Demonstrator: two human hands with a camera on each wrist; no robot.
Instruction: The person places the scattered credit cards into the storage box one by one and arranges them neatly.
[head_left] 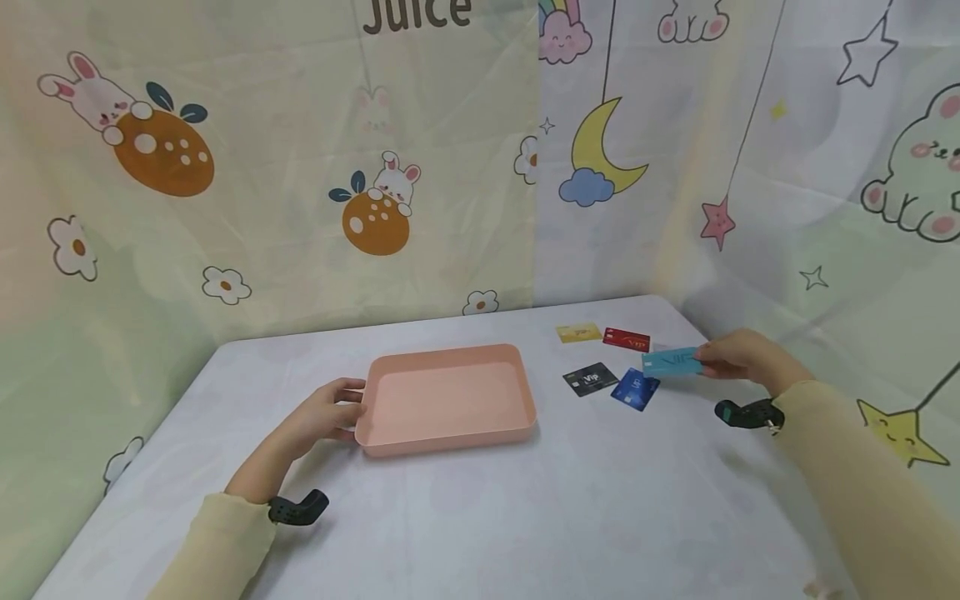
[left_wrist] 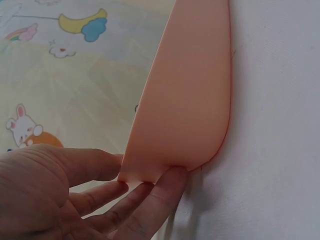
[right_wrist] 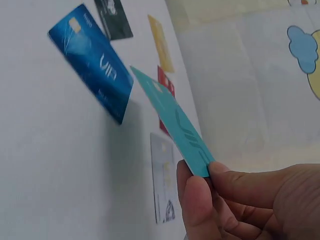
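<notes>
My right hand (head_left: 742,358) pinches a teal VIP card (head_left: 670,362) by one end, between thumb and fingers. In the right wrist view the card tilts above the table, beside a blue VIP card (right_wrist: 92,62) and a silver-grey card (right_wrist: 164,177). At the left end of a pink rectangular tray (head_left: 450,400), my left hand (head_left: 326,417) has its fingertips against the wall. The left wrist view shows the thumb at the tray's rim and the other fingers, fairly straight, touching its outer side. Nothing lies in the tray.
Behind the blue card lie a black card (head_left: 590,379), a yellow card (head_left: 578,333) and a red card (head_left: 626,339). The white-covered table (head_left: 480,517) meets printed cloth walls (head_left: 285,167) at the back and sides. Each wrist wears a dark band (head_left: 298,507).
</notes>
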